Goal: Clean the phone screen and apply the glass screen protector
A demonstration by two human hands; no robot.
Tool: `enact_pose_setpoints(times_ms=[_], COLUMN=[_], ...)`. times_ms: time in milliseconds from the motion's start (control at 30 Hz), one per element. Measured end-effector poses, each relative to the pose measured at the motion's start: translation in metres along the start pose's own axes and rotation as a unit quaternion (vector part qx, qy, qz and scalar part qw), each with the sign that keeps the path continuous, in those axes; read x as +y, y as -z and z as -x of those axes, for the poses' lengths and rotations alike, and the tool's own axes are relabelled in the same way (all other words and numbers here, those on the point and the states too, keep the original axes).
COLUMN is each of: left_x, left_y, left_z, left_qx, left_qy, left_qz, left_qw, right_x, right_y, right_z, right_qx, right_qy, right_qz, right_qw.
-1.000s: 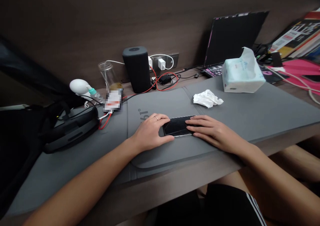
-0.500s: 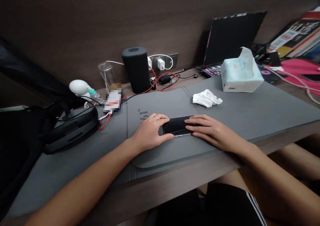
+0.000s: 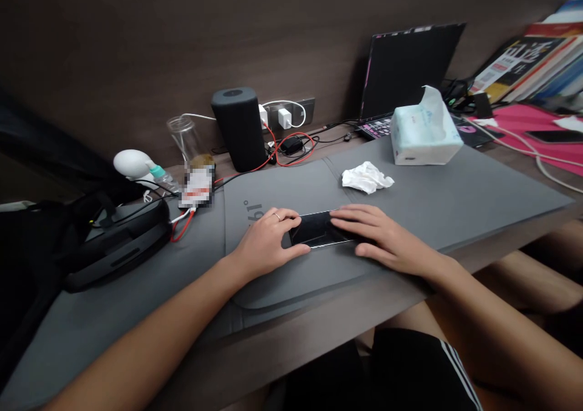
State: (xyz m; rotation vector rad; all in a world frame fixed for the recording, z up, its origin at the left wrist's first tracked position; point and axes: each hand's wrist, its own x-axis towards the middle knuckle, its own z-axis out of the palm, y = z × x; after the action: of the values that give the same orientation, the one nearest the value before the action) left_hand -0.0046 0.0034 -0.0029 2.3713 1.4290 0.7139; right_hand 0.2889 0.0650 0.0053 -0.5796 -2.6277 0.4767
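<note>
The right hand (image 3: 389, 236) now splays its thumb (image 3: 371, 251), fingers (image 3: 357, 224) flat on the phone (image 3: 315, 229) at three o'clock; the left hand (image 3: 266, 242), clasping it at nine, seemingly steadies it.

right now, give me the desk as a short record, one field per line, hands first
left hand: thumb and fingers at opposite long edges of the phone, near its left end
right hand: fingers spread over the phone's right end, thumb apart from them
phone: flat, screen side up, dark
surface: gray mat
beyond right hand: crumpled tissue, then tissue pack with one sheet sticking up
back right: open laptop, screen dark
back, left of laptop: upright black cylinder
</note>
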Motion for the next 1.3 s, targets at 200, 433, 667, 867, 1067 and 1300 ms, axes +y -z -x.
enact_pose_setpoints(times_ms=[200,433,667,867,1067,1300], left_x=[0.002,0.003,0.003,0.004,0.004,0.009], left_y=[0.0,-0.001,-0.002,-0.002,-0.002,0.001], left_z=[0.0,0.001,0.001,0.001,0.001,-0.001], left_qx=[0.0,0.006,0.009,0.006,0.009,0.001], left_qy=[0.003,0.001,-0.006,-0.001,0.002,0.049], left_qz=[0.004,-0.004,-0.008,-0.01,0.0,0.007], left_qw=[1.0,1.0,1.0,1.0,1.0,0.999], right_x=[-0.005,0.006,0.01,0.01,0.007,0.002], right_y=[0.013,0.009,0.003,0.002,0.002,0.001], right_z=[0.027,0.03,0.028,0.027,0.025,0.023], right_qx=[0.154,0.068,0.053,0.06,0.068,0.073], right_qy=[-0.121,-0.161,-0.125,-0.126,-0.143,-0.168], right_qz=[-0.006,0.029,0.057,0.052,0.033,0.019], right_qw=[0.981,0.984,0.989,0.989,0.987,0.983])
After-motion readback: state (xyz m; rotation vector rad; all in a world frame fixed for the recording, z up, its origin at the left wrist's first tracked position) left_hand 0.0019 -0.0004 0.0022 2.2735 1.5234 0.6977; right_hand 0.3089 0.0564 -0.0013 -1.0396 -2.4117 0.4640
